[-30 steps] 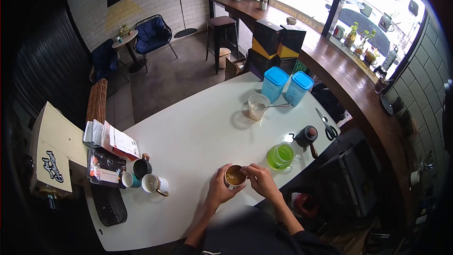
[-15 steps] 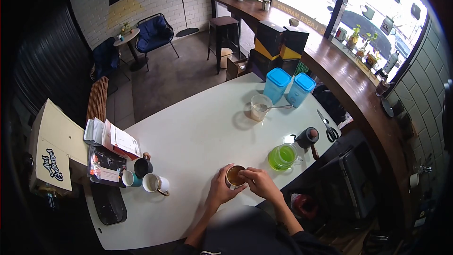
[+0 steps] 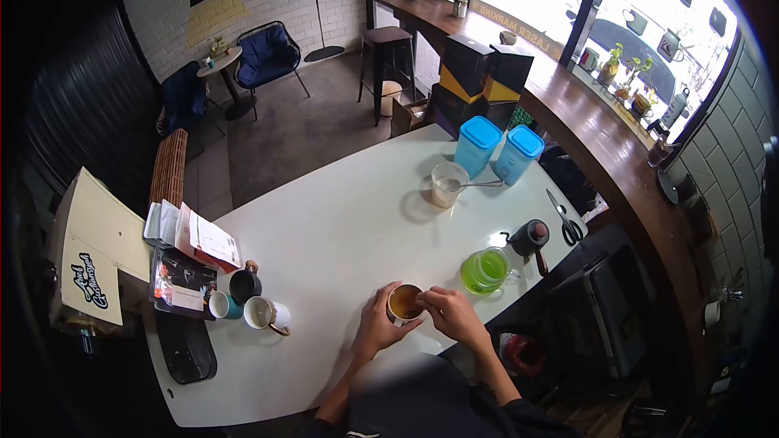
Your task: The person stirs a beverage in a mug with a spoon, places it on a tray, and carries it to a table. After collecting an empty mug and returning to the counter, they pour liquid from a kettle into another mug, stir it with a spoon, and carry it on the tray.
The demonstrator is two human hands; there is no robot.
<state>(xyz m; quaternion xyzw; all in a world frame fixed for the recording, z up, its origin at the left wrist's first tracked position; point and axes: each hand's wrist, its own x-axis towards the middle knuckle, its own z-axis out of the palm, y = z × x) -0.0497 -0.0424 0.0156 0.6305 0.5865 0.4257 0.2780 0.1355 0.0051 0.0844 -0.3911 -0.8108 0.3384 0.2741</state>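
A cup [image 3: 403, 302] with brown liquid stands at the front of the white table [image 3: 324, 235]. Around its left side and front wraps my left hand [image 3: 381, 326]. My right hand [image 3: 454, 315] is closed in a pinch at the cup's right rim; whatever its fingers hold is hidden. To the right sits a glass jug of green liquid [image 3: 487, 270], and beyond it a dark gooseneck kettle [image 3: 531, 235] with a wooden handle.
Three mugs [image 3: 266, 314] cluster at the left by papers [image 3: 211, 237]. Two blue-lidded containers [image 3: 479, 146], a clear cup [image 3: 447, 184] with a spoon [image 3: 485, 184], and scissors [image 3: 568, 223] lie toward the far right. A black tray [image 3: 187, 350] rests at the left edge.
My right hand has shifted slightly right, from over the cup's opening to its rim, so more of the liquid shows. The left hand keeps its hold on the cup.
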